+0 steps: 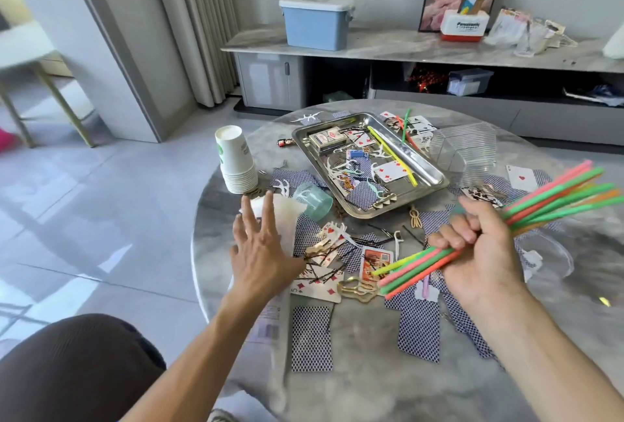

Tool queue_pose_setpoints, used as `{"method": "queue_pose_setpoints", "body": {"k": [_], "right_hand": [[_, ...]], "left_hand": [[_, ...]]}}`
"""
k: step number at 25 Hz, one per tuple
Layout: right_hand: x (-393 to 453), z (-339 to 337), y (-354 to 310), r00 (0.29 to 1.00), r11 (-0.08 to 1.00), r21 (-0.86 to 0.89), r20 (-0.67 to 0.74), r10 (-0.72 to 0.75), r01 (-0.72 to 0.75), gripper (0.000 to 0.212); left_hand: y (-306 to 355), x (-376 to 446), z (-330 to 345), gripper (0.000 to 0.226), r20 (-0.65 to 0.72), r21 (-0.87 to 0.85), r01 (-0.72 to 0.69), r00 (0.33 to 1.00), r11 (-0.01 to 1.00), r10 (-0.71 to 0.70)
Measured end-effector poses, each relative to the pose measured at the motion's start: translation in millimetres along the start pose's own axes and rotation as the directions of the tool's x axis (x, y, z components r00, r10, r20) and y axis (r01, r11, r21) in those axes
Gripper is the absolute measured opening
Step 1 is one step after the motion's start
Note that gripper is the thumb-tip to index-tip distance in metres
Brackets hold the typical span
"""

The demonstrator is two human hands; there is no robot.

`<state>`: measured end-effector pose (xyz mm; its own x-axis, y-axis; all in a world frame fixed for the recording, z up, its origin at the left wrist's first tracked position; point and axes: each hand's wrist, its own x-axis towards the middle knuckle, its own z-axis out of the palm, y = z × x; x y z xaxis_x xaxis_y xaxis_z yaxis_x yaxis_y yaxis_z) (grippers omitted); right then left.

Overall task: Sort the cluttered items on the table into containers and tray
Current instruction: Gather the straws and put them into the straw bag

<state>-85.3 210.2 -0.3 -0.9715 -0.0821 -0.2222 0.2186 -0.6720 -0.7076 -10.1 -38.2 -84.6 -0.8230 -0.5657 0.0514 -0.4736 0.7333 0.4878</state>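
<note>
Head view: right hand (486, 253) clenches a bundle of coloured straws (526, 215) above the table's (354, 381) right side. Left hand (261, 249), fingers spread and released, hovers near the left edge beside a paper cup stack (236, 161). Metal tray (435, 178) sits centre-far, cards (310, 337) scattered around.

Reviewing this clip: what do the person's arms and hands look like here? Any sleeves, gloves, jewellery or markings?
Both arms are bare as far up as the frame shows, with no sleeves visible. The left hand and right hand wear no gloves, and no rings, watch, bracelet or markings can be seen on either hand or wrist.
</note>
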Motion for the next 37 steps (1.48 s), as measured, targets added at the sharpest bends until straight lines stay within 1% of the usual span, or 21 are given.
{"method": "queue_pose_setpoints", "body": {"k": [3, 5, 6, 8, 9, 10, 11, 13, 14, 15, 16, 18, 19, 20, 21, 22, 24, 28, 31, 34, 37], "right_hand": [[-5, 2, 4, 1.0, 1.0, -0.031, -0.003, 0.006, -0.006, 0.047], [-7, 2, 5, 1.0, 0.999, -0.043, -0.006, 0.01, -0.01, 0.047], [-8, 1, 5, 1.0, 0.999, -0.045, -0.011, 0.01, -0.01, 0.047], [-9, 0, 1, 1.0, 0.999, -0.036, -0.011, 0.012, -0.013, 0.047], [-9, 0, -1, 1.0, 1.0, -0.025, -0.008, 0.012, -0.013, 0.047], [-9, 1, -3, 1.0, 1.0, -0.013, -0.004, 0.013, -0.013, 0.047], [-8, 3, -5, 1.0, 1.0, -0.004, 0.001, 0.014, -0.014, 0.047], [-8, 7, -10, 1.0, 1.0, 0.019, 0.023, 0.02, -0.02, 0.048], [-8, 10, -15, 0.999, 0.999, 0.044, 0.046, 0.015, -0.017, 0.048], [-9, 11, -19, 0.998, 0.998, 0.067, 0.067, 0.014, -0.018, 0.048], [-12, 12, -24, 0.996, 0.996, 0.085, 0.084, 0.016, -0.023, 0.046], [-17, 14, -36, 0.995, 0.992, 0.124, 0.104, -0.003, -0.01, 0.04], [-19, 16, -42, 0.995, 0.99, 0.142, 0.101, -0.018, 0.004, 0.038], [-22, 17, -49, 0.995, 0.987, 0.157, 0.091, -0.036, 0.021, 0.037], [-26, 19, -57, 0.995, 0.985, 0.168, 0.08, -0.055, 0.04, 0.036], [-29, 21, -64, 0.994, 0.982, 0.18, 0.077, -0.075, 0.06, 0.036], [-37, 25, -79, 0.988, 0.971, 0.219, 0.096, -0.122, 0.099, 0.034], [-59, 50, -100, 0.956, 0.944, 0.286, 0.187, -0.225, 0.166, 0.038], [-72, 75, -104, 0.938, 0.933, 0.294, 0.211, -0.274, 0.206, 0.041], [-78, 93, -103, 0.94, 0.927, 0.318, 0.204, -0.272, 0.199, 0.042], [-78, 94, -104, 0.944, 0.921, 0.37, 0.246, -0.222, 0.12, 0.043]], "left_hand": [[12, 9, 5, 0.142, 0.05, 0.077, 0.18, 0.982, 0.981, -0.184], [15, 18, 6, 0.136, 0.043, 0.095, 0.252, 0.965, 0.963, -0.257], [14, 23, 3, 0.132, 0.046, 0.074, 0.299, 0.952, 0.951, -0.303], [8, 30, -7, 0.118, 0.065, -0.027, 0.387, 0.921, 0.922, -0.385], [7, 32, -14, 0.111, 0.055, -0.089, 0.395, 0.918, 0.914, -0.392], [9, 33, -22, 0.104, 0.02, -0.153, 0.367, 0.929, 0.918, -0.368], [15, 32, -33, 0.099, -0.028, -0.212, 0.3, 0.95, 0.93, -0.312], [32, 22, -58, 0.097, -0.116, -0.313, 0.092, 0.984, 0.945, -0.134], [44, 16, -73, 0.098, -0.164, -0.371, -0.03, 0.986, 0.928, -0.033], [54, 8, -89, 0.098, -0.221, -0.422, -0.157, 0.973, 0.893, 0.066], [64, -1, -106, 0.095, -0.291, -0.455, -0.293, 0.941, 0.841, 0.17], [82, -13, -131, 0.091, -0.402, -0.457, -0.547, 0.83, 0.701, 0.386], [88, -18, -137, 0.09, -0.417, -0.452, -0.629, 0.776, 0.632, 0.473], [92, -21, -139, 0.09, -0.411, -0.45, -0.679, 0.734, 0.579, 0.541], [94, -23, -135, 0.091, -0.398, -0.45, -0.703, 0.709, 0.55, 0.582], [94, -24, -130, 0.091, -0.387, -0.445, -0.711, 0.701, 0.544, 0.6], [92, -25, -116, 0.093, -0.361, -0.445, -0.709, 0.701, 0.547, 0.615], [95, -29, -93, 0.092, -0.259, -0.537, -0.68, 0.697, 0.5, 0.669], [101, -34, -83, 0.095, -0.222, -0.563, -0.658, 0.703, 0.499, 0.676], [106, -37, -78, 0.093, -0.195, -0.612, -0.617, 0.724, 0.495, 0.661], [108, -37, -78, 0.092, -0.191, -0.624, -0.599, 0.74, 0.503, 0.645]]}}
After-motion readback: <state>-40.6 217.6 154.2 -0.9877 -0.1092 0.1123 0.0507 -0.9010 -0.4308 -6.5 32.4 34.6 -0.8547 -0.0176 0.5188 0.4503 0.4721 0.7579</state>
